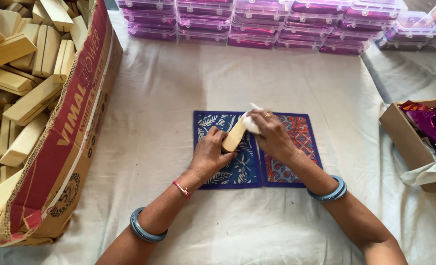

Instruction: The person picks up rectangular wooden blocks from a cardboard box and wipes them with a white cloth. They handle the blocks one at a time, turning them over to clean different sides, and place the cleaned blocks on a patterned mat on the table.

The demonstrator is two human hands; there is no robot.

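My left hand (209, 153) grips a small pale wooden block (234, 137), tilted up to the right. My right hand (272, 135), with a ring on one finger, presses a white cloth wad (251, 122) against the block's upper end. Both hands hover over two patterned fabric mats lying side by side on the white sheet: a blue one with white leaves (230, 169) on the left and a red-and-blue one (304, 135) on the right. Blue bangles circle both wrists.
A large cardboard box (75, 147) full of wooden blocks stands at the left. Stacks of clear plastic cases with purple contents (257, 24) line the far edge. A small open box (404, 142) holding purple foil and white paper sits at the right.
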